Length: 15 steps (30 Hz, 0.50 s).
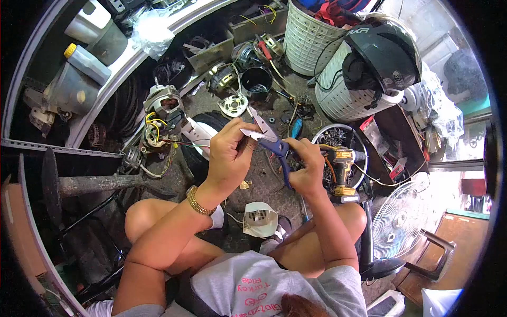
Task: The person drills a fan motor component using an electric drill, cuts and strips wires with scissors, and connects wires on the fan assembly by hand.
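My right hand [307, 166] is closed round the dark blue handles of a pair of scissors [275, 147] in the middle of the view. Their metal blades are spread apart and point up and left toward my left hand [232, 148]. The fingers of my left hand are pinched together beside the blades; what they hold is too small to name. A gold-coloured bracelet [199, 202] circles my left wrist. Below both hands, a white plastic housing with a grille [260, 219] lies on the floor between my legs.
A yellow drill [342, 165] rests over a round container of small parts at the right. Motor parts [163, 103] litter the floor ahead. A black helmet [383, 58] sits on a white basket [338, 98]. A fan grille [398, 219] stands lower right, a hammer [100, 183] left.
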Motion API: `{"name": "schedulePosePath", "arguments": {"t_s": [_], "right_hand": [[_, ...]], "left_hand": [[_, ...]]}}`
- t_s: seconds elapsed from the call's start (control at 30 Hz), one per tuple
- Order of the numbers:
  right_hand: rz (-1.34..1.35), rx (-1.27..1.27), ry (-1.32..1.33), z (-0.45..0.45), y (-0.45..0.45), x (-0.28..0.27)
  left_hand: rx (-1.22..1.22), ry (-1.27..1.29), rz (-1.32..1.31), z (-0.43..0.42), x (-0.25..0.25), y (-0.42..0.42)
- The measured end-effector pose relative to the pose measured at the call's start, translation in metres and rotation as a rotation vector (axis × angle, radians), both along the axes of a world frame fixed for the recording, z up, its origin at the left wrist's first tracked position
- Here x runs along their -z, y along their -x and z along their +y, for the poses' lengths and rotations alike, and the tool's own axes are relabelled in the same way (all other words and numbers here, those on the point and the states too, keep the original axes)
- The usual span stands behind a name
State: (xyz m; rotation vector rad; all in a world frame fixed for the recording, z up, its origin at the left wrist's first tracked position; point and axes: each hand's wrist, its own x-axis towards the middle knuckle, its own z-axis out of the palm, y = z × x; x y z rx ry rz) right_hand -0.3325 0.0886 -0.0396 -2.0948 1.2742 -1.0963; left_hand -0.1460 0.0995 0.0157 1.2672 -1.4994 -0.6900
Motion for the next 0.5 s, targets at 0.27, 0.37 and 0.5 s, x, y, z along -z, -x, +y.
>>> {"name": "schedulePosePath", "arguments": {"t_s": [0.27,0.37,0.5], "right_hand": [[-0.002,-0.022,-0.002,-0.0001,0.0029,0.0014],[-0.019,-0.036,0.015,-0.0003,0.0025,0.0025],[0.002,-0.017,0.014,0.0013,0.0047,0.0014]], "left_hand": [[0.034,-0.027,-0.001,-0.0004,-0.0004,-0.0006],[0.068,-0.025,0.002,-0.0026,0.0043,-0.0032],[0.105,-0.029,-0.009,-0.0040,0.0091,-0.0054]]}}
